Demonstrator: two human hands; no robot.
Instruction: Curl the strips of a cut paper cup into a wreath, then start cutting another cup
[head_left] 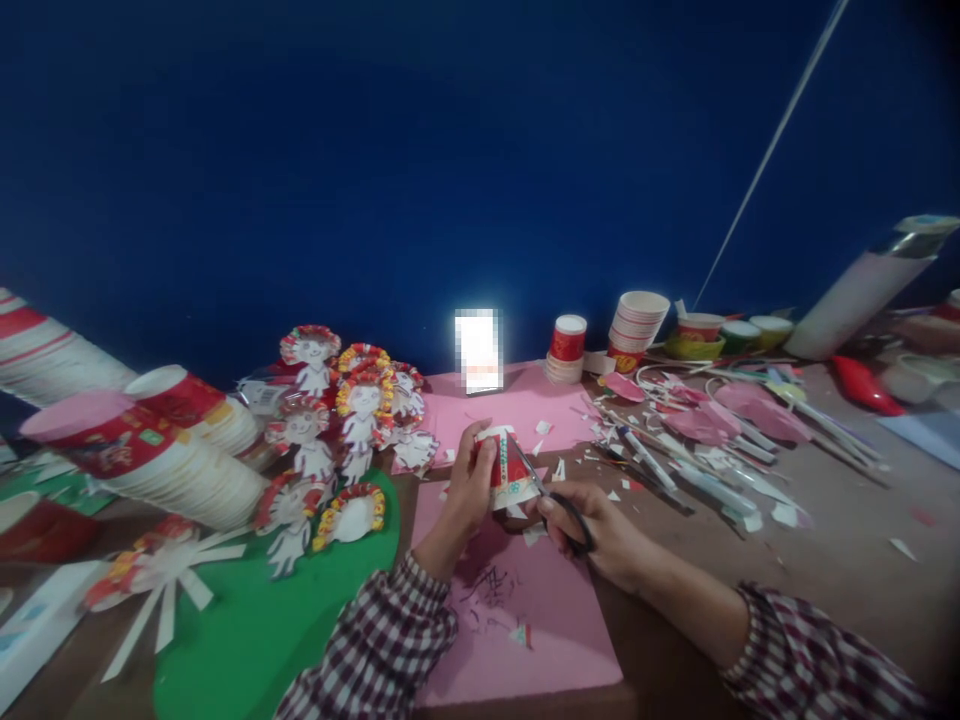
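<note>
My left hand [470, 480] grips a red and white paper cup [504, 462], its printed side facing up. Black-handled scissors [574, 522] are in my right hand [592, 525], with the fingers wrapped round the handles. Their blades lie against the right side of the cup, and I cannot tell how far they are apart. Below both hands lies a pink sheet [517, 640] with dark marks and small paper scraps on it.
Several cut-paper figures with red and yellow rims [364, 405] stand at left on a green sheet [225, 640]. Stacked paper cups [195, 470] lean beside them. More cup stacks [639, 325] stand at the back right, near scattered markers [649, 460] and pink paper pieces [701, 420].
</note>
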